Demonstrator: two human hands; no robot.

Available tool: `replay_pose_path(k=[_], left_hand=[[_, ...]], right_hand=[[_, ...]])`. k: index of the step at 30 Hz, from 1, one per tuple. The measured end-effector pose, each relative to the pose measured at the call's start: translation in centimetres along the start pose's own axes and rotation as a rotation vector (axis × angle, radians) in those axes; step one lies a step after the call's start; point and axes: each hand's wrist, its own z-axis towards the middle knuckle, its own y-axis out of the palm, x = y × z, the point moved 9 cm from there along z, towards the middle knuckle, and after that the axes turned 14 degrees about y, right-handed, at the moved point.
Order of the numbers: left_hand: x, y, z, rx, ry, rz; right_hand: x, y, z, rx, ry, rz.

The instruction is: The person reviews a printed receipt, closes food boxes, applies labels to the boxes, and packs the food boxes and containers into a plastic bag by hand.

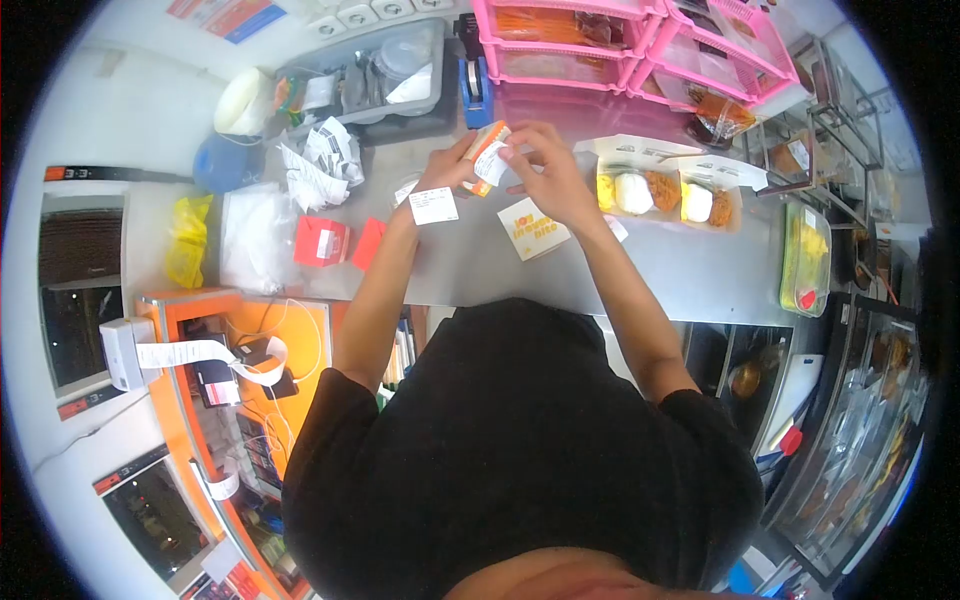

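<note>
My left hand [446, 172] is closed around a small orange-and-white box [482, 180] above the steel counter. A white printed label [491, 163] lies against the box, and my right hand [546, 168] pinches at its edge with thumb and fingers. Another printed label [433, 206] hangs at my left wrist. Below my right hand a cream box with yellow lettering [535, 229] lies flat on the counter. To the right, two open cardboard meal boxes [668, 228] hold white rice mounds [633, 193] and brown fried pieces [663, 189].
Red boxes [322, 241] and crumpled paper [325, 165] lie at the left. A grey tub [425, 108], a blue tape dispenser [475, 95] and pink racks [560, 62] line the back. A container with a green rim [806, 262] stands at the right edge.
</note>
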Motion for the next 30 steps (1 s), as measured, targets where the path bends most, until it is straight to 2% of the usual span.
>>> replay_pose_path(k=[3,8,10,13,15,19,22,25,27,30], left_hand=[[-0.7,-0.4,0.3,-0.025,0.019,-0.012],[-2.6,-0.7,1.0,0.067,0.063,-0.159],[-1.4,-0.4,0.6,0.09,0.026,-0.178],[3.1,0.3,-0.8,0.029,0.191,-0.095],[2.6,0.6,-0.9,-0.016,0.143,-0.092],[2.3,0.6,-1.3,-0.024,0.092,-0.169],[2.6,1.1,-1.4,-0.093,0.141,-0.087],[4.8,1.3,-1.7,-0.164,0.416,0.173],[0.9,1.3,-0.6,-0.162,0.316,0.216],[-1.0,1.1,-0.2,-0.125,0.114,0.047]], right_hand=[[-0.4,0.5,-0.5,0.087,-0.024,-0.057],[-1.2,-0.1,-0.6,0.221,-0.269,-0.108],[-1.8,0.0,-1.1,0.262,-0.306,-0.121],[-2.3,-0.1,-1.7,0.298,-0.307,-0.133],[-2.7,-0.1,-1.8,0.309,-0.357,-0.168],[-1.5,-1.4,-1.4,0.313,-0.173,0.089],[0.3,-1.8,0.1,0.309,-0.165,0.123],[2.4,-1.4,1.2,0.28,-0.101,0.202],[3.3,-0.9,1.4,0.247,-0.086,0.251],[2.2,-0.1,1.2,0.271,-0.324,0.035]])
